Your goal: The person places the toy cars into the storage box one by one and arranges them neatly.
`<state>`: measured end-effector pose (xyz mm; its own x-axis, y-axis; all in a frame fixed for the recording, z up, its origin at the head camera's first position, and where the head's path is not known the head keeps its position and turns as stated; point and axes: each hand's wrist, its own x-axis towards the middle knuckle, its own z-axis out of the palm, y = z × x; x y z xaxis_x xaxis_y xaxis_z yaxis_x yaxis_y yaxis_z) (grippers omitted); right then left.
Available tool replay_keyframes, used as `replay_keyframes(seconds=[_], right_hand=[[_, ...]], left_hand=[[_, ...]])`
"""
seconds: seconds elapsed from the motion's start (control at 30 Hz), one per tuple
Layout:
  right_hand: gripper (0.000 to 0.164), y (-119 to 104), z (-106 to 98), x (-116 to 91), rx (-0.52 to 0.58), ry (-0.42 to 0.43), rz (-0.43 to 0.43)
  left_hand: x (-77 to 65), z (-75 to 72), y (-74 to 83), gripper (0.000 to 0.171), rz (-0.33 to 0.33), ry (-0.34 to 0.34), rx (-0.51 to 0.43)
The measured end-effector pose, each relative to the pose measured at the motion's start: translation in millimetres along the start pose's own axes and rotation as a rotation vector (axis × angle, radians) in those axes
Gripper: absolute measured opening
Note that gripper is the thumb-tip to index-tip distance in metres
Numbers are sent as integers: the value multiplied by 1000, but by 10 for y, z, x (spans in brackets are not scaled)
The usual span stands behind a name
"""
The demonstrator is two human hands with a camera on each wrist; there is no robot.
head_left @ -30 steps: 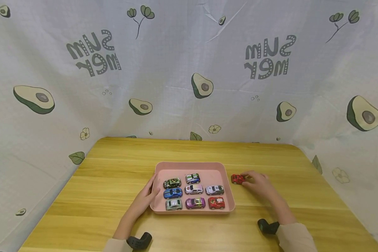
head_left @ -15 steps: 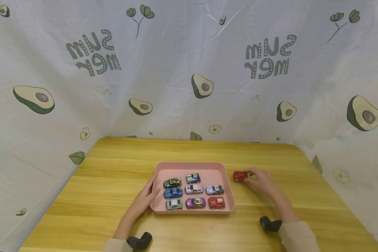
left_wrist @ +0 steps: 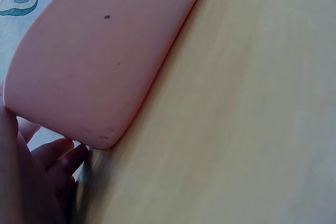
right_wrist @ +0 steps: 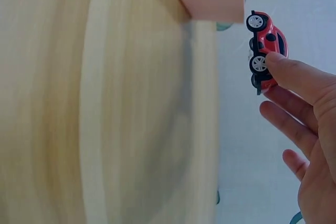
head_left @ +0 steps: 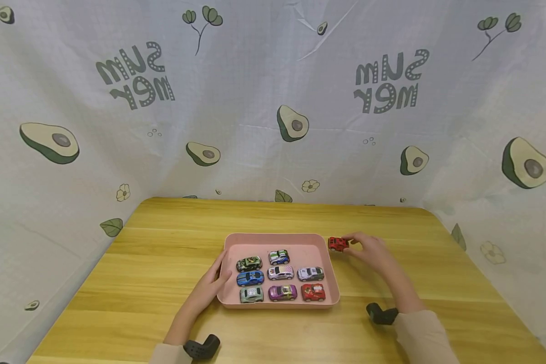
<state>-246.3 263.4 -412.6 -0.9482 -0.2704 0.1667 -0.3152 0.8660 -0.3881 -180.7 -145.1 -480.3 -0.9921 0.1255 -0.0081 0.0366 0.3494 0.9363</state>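
My right hand [head_left: 374,255] pinches a red toy car [head_left: 338,244] between thumb and fingers, just off the back right corner of a pink tray [head_left: 302,253]. In the right wrist view the car [right_wrist: 268,45] is raised off the table, its wheels turned toward the tray wall. My left hand [head_left: 208,287] holds the tray's left side, thumb over the rim and fingers along the outer wall. Inside the tray sit several toy cars: a camouflage one [head_left: 248,263], a blue one [head_left: 250,278], a purple one [head_left: 282,292], another red one [head_left: 313,292] and others.
The tray stands on a wooden table [head_left: 164,263]. A pale cloth printed with avocados [head_left: 292,125] hangs behind and at both sides. A black angled device [head_left: 202,347] sits at my left wrist, and a similar one [head_left: 382,314] at my right.
My right hand has lifted the red toy car, moving it slightly right at first, then left and up toward the tray's back right corner. The left hand and tray stay put.
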Motion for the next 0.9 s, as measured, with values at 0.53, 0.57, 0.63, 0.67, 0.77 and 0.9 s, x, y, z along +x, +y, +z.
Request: replay_keyframes(seconds=[0.53,0.57,0.63,0.67,0.77,0.9], right_hand=[[35,-536,127,88,51,-30,-72],[35,-560,143,88,60,-37,-75],[35,-600,177,90,60,-46,-86],[34,-613,196,91,59,-48,-89],[33,-621,265,102,46,-59,-95],[32,-597,344,125,23,-72,-94]], left_hand=[[-1,5,-14,62,-18,-1,-1],[-2,6,-10,62,-19,-1,-2],[-2,4,-5,62,-22,0,1],[-1,3,-3,62,-24,1,3],[6,0,-8,61,-28,-1,4],[8,-4,-11,61,-27,-3,4]])
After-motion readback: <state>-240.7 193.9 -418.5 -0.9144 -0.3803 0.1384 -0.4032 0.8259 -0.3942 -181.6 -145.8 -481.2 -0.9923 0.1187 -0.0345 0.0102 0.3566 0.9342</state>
